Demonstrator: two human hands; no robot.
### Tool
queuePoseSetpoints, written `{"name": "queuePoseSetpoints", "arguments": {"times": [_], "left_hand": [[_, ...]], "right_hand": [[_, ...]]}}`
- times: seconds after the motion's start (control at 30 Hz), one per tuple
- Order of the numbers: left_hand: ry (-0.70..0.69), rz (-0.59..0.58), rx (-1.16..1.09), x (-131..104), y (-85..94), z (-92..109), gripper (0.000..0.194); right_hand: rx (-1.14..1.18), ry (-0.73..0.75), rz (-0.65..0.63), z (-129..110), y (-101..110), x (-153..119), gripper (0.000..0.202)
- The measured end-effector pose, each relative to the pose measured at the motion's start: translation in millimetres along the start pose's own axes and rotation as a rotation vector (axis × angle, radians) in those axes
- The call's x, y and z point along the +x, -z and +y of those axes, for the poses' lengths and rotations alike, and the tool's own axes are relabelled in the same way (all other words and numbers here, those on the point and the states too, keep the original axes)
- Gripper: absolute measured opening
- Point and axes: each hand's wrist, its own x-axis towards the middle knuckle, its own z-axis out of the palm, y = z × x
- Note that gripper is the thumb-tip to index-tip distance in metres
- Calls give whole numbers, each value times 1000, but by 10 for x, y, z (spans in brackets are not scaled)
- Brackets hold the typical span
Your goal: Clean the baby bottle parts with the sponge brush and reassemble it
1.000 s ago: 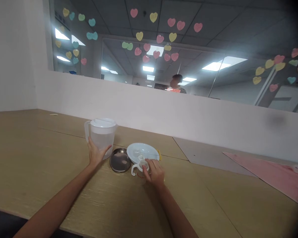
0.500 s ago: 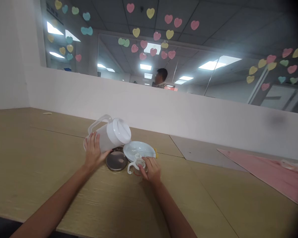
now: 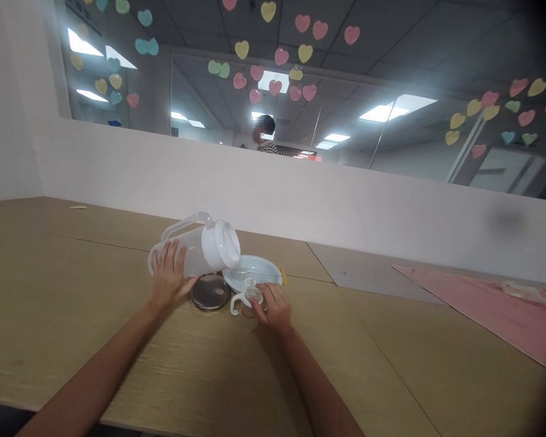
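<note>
My left hand (image 3: pixel 168 276) holds a translucent white pitcher (image 3: pixel 192 250) by its body, tilted far over with its lid to the right and its handle on top. The lid end is above a pale blue oval dish (image 3: pixel 250 268). My right hand (image 3: pixel 274 306) grips a small clear bottle (image 3: pixel 253 293) with a white curved handle, standing in front of the dish. Between the hands a round dark metal lid (image 3: pixel 210 292) lies on the table. Whether liquid flows from the pitcher cannot be made out.
A pink cloth (image 3: pixel 486 312) with a crumpled plastic piece on it lies at the right of the wooden table (image 3: pixel 186 376). A low white wall (image 3: pixel 300 200) and a window stand behind; a person (image 3: pixel 264 130) shows through the glass.
The pitcher is tipped further, closer to level, in my left hand. My right hand still grips the small bottle. The view has shifted slightly, and the person appears further left.
</note>
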Motion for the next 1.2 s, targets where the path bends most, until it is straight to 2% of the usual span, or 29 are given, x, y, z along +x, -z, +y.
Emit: {"name": "queuePoseSetpoints", "arguments": {"times": [0.33,0.87,1.07,1.2], "left_hand": [[-40,11,1,-21,-38,-36,82],[-34,-16,-19,6,8,-25,82],[21,1,-4,20,9,8,90],[39,-8,-72,29,31,4,97]], "right_hand": [[-29,12,-25,17,-7,-8,27],[-5,5,-19,6,-2,3,27],[5,0,-15,2,-3,-1,26],[0,2,-32,-2,8,1,28]]}}
